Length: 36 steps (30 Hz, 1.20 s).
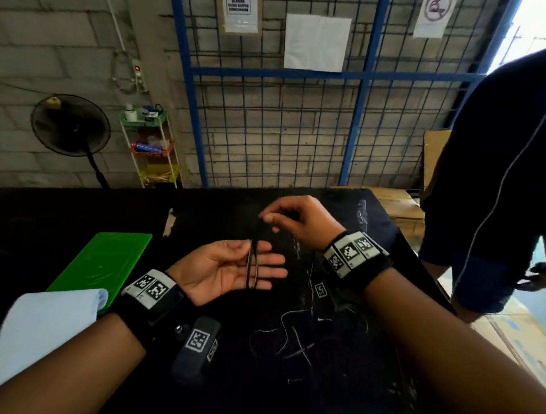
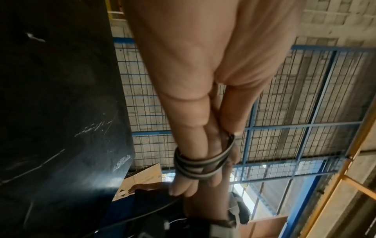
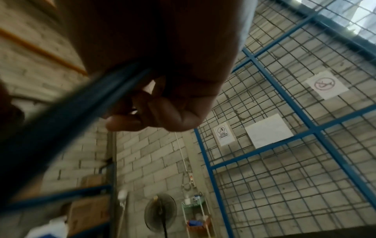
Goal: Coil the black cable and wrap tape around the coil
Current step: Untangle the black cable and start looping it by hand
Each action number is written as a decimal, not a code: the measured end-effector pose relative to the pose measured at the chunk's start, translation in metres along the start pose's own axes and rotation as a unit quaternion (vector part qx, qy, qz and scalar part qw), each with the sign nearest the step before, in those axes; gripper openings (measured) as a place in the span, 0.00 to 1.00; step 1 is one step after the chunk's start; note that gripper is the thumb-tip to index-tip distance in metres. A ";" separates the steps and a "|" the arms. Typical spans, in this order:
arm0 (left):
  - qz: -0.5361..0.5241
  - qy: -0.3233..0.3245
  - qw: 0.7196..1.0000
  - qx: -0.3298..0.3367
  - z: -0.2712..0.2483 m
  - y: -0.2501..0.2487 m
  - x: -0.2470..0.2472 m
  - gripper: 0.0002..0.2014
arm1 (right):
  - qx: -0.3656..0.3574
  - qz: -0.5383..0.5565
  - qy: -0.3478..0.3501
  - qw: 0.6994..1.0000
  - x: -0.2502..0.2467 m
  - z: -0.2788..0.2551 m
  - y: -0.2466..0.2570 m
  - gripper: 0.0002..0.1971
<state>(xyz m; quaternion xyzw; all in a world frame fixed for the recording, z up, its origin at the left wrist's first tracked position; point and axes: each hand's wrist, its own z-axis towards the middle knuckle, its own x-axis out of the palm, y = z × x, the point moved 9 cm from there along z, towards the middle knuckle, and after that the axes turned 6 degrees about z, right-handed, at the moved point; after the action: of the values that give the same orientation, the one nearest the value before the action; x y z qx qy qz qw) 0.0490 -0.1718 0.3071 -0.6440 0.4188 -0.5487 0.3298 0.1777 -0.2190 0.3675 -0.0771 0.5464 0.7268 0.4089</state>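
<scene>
The cable (image 1: 253, 263) lies in a few turns across the straight fingers (image 1: 271, 272) of the left hand (image 1: 229, 268), which is held palm up and flat above the desk (image 1: 73, 207). The loops run crosswise to those fingers, so their long axis points away from the person toward the right hand (image 1: 296, 219), which hangs just beyond and above the left fingertips. The right hand pinches the cable between thumb and forefinger at the top of the strand that rises from the loops; the rest of its fingers are curled. In the left wrist view the turns sit as a band around the fingers near their tips (image 2: 195, 164), and a free length trails off below (image 2: 142, 215). More slack lies on the desk under the right forearm, faint against the dark top. The next turn, I judge, depends on the right hand carrying its strand round the left fingers along the same line, so that the loops stack and do not slip off the tips. No tape is visible.
</scene>
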 end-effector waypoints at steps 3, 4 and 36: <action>-0.028 -0.013 0.998 0.060 -0.002 -0.015 -0.005 0.18 | 0.011 -0.024 0.024 0.999 0.019 -0.002 -0.019 0.09; -0.043 -0.020 0.996 0.080 -0.002 -0.021 -0.008 0.18 | 0.018 -0.022 0.033 0.999 0.029 -0.005 -0.023 0.09; -0.010 -0.065 0.998 0.009 0.004 -0.024 -0.030 0.13 | -0.051 0.087 -0.030 0.994 0.015 0.025 0.013 0.05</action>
<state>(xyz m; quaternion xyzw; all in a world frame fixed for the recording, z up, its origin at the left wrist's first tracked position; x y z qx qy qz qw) 0.0554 -0.1351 0.3147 -0.6794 0.3853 -0.5130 0.3561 0.1671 -0.1911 0.3787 -0.0287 0.5007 0.7885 0.3560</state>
